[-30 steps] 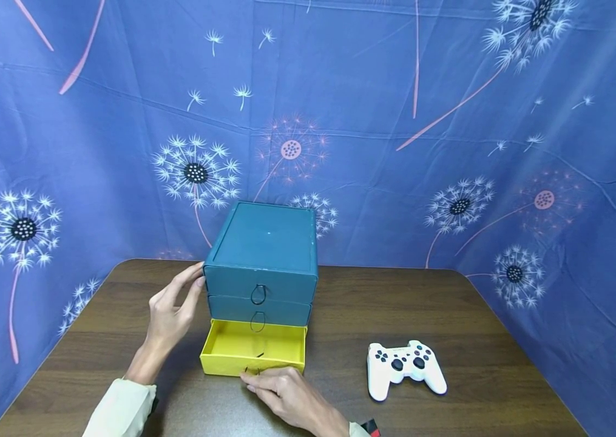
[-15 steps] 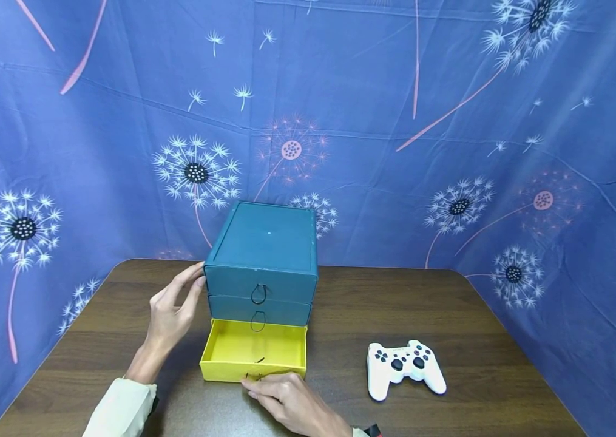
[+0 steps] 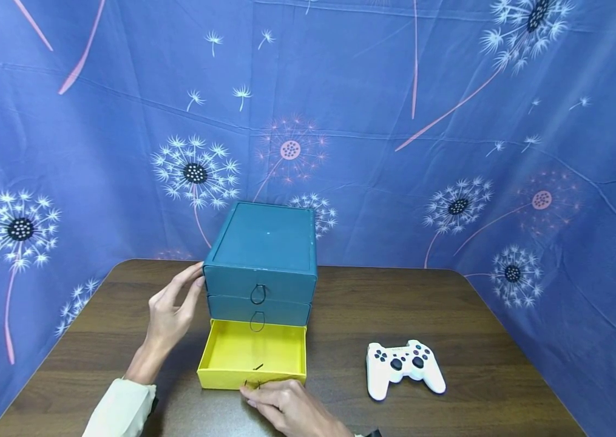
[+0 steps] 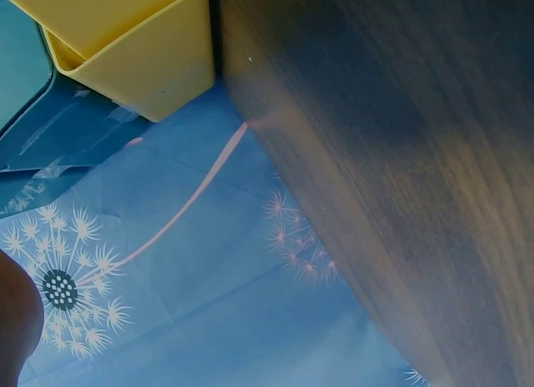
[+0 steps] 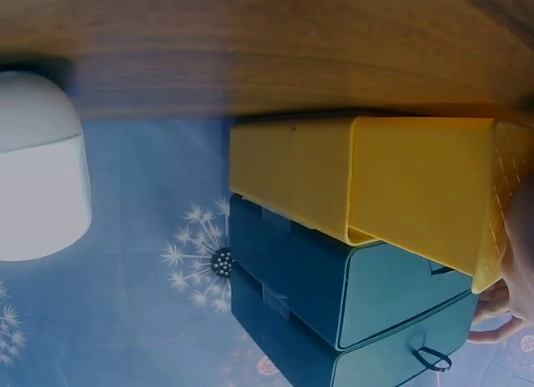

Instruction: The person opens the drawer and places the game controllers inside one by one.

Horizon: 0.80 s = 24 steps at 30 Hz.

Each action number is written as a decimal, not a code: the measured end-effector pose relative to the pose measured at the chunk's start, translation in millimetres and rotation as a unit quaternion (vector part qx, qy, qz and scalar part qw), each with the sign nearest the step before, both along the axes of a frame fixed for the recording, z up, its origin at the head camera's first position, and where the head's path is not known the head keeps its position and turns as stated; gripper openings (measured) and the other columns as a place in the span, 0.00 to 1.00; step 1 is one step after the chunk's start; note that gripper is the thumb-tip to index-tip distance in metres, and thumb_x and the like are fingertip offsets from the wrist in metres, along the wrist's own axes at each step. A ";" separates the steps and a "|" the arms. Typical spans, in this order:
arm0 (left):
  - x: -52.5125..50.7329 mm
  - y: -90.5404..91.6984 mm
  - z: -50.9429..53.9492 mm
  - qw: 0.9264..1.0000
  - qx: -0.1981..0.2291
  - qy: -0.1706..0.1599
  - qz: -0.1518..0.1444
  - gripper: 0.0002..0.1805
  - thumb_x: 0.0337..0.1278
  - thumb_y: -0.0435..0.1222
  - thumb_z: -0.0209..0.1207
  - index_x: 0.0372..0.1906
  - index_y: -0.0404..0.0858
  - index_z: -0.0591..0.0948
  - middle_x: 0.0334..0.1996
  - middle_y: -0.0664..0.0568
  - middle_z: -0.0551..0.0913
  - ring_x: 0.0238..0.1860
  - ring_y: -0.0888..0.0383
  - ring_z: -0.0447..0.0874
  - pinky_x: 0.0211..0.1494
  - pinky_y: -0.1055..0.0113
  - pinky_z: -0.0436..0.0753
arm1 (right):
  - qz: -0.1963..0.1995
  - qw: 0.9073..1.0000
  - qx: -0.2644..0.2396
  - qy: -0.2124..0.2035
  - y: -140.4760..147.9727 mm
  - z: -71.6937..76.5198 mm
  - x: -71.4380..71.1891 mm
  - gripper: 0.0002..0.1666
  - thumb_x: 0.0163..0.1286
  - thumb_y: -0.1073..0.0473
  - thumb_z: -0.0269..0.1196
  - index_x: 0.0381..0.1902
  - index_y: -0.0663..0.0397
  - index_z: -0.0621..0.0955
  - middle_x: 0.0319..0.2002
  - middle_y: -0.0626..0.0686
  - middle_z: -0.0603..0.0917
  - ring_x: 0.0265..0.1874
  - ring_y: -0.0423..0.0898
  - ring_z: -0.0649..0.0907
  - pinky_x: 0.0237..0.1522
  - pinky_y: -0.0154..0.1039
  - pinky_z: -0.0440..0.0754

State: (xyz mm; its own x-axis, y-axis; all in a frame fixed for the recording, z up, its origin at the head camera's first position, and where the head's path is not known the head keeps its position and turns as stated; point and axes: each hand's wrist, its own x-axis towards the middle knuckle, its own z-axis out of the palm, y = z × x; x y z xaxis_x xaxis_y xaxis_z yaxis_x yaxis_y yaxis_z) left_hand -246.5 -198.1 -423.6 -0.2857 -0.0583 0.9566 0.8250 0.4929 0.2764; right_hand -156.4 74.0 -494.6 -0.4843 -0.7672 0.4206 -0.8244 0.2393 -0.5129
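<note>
A stacked drawer unit point(image 3: 269, 243) stands on the table, two teal tiers over a yellow one, with wire loops on the teal fronts. The yellow drawer point(image 3: 253, 349) at the bottom is pulled out, and only a thin dark mark shows inside it. My left hand point(image 3: 168, 315) rests its extended fingertips and thumb against the unit's left side. At the drawer's front, my right hand point(image 3: 291, 406) pinches the pull loop point(image 3: 251, 383), partly hidden by the fingers. In the right wrist view, fingers point(image 5: 494, 302) show at the edge beside the yellow drawer front.
A white game controller point(image 3: 405, 367) lies on the brown wooden table point(image 3: 395, 303), right of the unit. A blue cloth point(image 3: 368, 182) printed with dandelions hangs behind and at both sides. In the left wrist view, the table edge point(image 4: 309, 212) runs diagonally.
The yellow drawer has slid farther out toward me, and my right hand has moved back with it. My left hand and the controller have kept their places.
</note>
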 end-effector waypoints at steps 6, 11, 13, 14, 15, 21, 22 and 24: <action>0.7 -0.4 -0.2 1.000 -0.002 -0.002 0.007 0.15 0.65 0.23 0.65 0.54 0.23 0.83 0.43 0.34 0.88 0.53 0.73 0.82 0.57 0.79 0.79 | 0.014 1.000 -0.008 0.016 -0.2 0.0 3.2 0.18 0.81 0.64 0.58 0.63 0.64 0.82 0.45 0.52 0.90 0.34 0.21 0.69 0.37 0.13 0.75; 1.0 -0.7 -0.5 1.000 -0.003 -0.007 0.010 0.18 0.58 0.18 0.65 0.54 0.23 0.83 0.43 0.33 0.88 0.53 0.73 0.82 0.57 0.79 0.79 | 0.011 1.000 -0.004 0.008 -0.1 0.4 5.6 0.18 0.82 0.63 0.57 0.63 0.62 0.82 0.31 0.46 0.85 0.28 0.21 0.63 0.30 0.12 0.71; 1.0 -0.7 -0.5 1.000 -0.004 -0.007 0.010 0.18 0.58 0.18 0.65 0.54 0.23 0.83 0.43 0.33 0.88 0.53 0.73 0.82 0.57 0.79 0.79 | 0.012 1.000 -0.002 0.010 -0.2 0.5 6.2 0.18 0.82 0.63 0.57 0.64 0.61 0.82 0.33 0.46 0.87 0.29 0.21 0.64 0.30 0.12 0.71; 1.3 -0.6 -0.4 1.000 -0.004 -0.008 0.009 0.18 0.59 0.18 0.65 0.55 0.23 0.83 0.43 0.33 0.88 0.54 0.73 0.81 0.58 0.79 0.79 | 0.013 1.000 0.000 0.021 -0.4 0.3 6.6 0.18 0.82 0.63 0.57 0.64 0.61 0.82 0.34 0.46 0.87 0.29 0.21 0.65 0.31 0.12 0.71; 1.1 -0.6 -0.5 1.000 -0.003 -0.007 0.008 0.17 0.60 0.19 0.65 0.55 0.23 0.83 0.43 0.33 0.88 0.54 0.73 0.81 0.58 0.79 0.79 | 0.014 0.999 0.001 0.030 -0.3 0.2 6.8 0.18 0.82 0.63 0.57 0.64 0.61 0.82 0.36 0.46 0.88 0.30 0.21 0.66 0.32 0.12 0.71; -0.2 -0.3 -1.2 1.000 -0.001 -0.003 0.005 0.14 0.69 0.27 0.64 0.55 0.24 0.83 0.44 0.34 0.88 0.54 0.73 0.81 0.58 0.78 0.79 | 0.020 0.998 0.004 0.062 0.0 0.0 8.2 0.19 0.83 0.63 0.56 0.65 0.61 0.81 0.33 0.43 0.85 0.31 0.22 0.68 0.33 0.12 0.71; -0.3 -0.4 -1.3 1.000 -0.002 -0.003 0.005 0.14 0.70 0.28 0.64 0.55 0.24 0.83 0.44 0.34 0.88 0.54 0.73 0.81 0.58 0.78 0.79 | 0.021 0.998 0.003 0.059 0.0 -0.1 8.4 0.19 0.83 0.62 0.56 0.65 0.62 0.81 0.32 0.43 0.84 0.31 0.22 0.68 0.33 0.12 0.71; -0.3 -0.7 -1.7 1.000 -0.002 -0.003 0.006 0.15 0.71 0.30 0.63 0.55 0.24 0.83 0.44 0.34 0.88 0.54 0.74 0.81 0.58 0.79 0.79 | 0.022 0.999 0.000 0.050 -0.2 -0.2 8.9 0.19 0.83 0.62 0.56 0.64 0.62 0.81 0.32 0.44 0.84 0.31 0.22 0.67 0.33 0.12 0.71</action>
